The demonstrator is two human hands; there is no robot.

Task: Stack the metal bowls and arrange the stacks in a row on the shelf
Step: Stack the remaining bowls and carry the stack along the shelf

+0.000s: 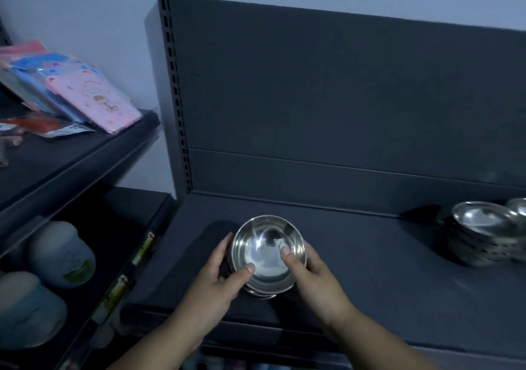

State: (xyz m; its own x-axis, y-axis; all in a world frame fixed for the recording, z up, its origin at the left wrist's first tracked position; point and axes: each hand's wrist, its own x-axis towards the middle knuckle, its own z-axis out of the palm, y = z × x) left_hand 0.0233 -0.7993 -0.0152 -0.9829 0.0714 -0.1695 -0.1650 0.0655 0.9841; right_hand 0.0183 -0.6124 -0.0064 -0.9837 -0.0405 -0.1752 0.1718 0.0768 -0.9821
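Stack of metal bowls: gripped between left hand and right hand, thumbs hooked over the rim, set on dark shelf. Second bowl stack: well right of the fingers, untouched.

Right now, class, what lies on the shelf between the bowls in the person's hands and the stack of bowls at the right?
Nothing: in the head view, bare dark shelf separates the held bowls from the right stack.
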